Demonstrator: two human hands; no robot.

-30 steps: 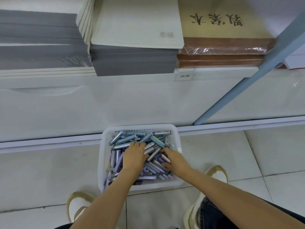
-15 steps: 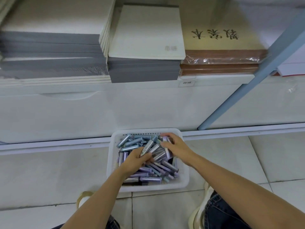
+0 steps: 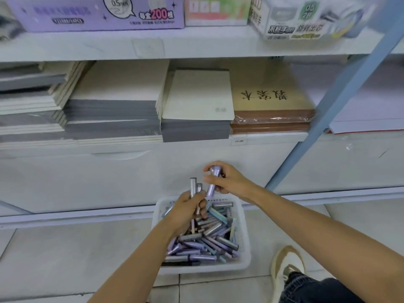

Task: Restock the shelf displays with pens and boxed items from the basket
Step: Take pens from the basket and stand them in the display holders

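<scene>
A white plastic basket [image 3: 244, 264] stands on the floor tiles, filled with several short pens [image 3: 209, 237] in purple, teal and silver. Above its far edge my left hand [image 3: 185, 208] grips a few silver pens [image 3: 194, 189] that stick up out of the fist. My right hand [image 3: 229, 182] holds purple pens [image 3: 213, 182], upright, just right of the left hand's bundle. Both hands are raised clear of the basket's pile.
Stacked grey and cream notebooks [image 3: 113, 114] and wrapped brown books [image 3: 271, 119] fill the lower shelf. The upper shelf carries a purple refill box [image 3: 98, 14] and other boxes [image 3: 290, 18]. A blue upright [image 3: 328, 106] slants on the right. My shoe [image 3: 286, 267] rests beside the basket.
Both hands have risen out of the basket, each with pens in its grip. The view has tilted up, which brings the upper shelf with boxes into sight.
</scene>
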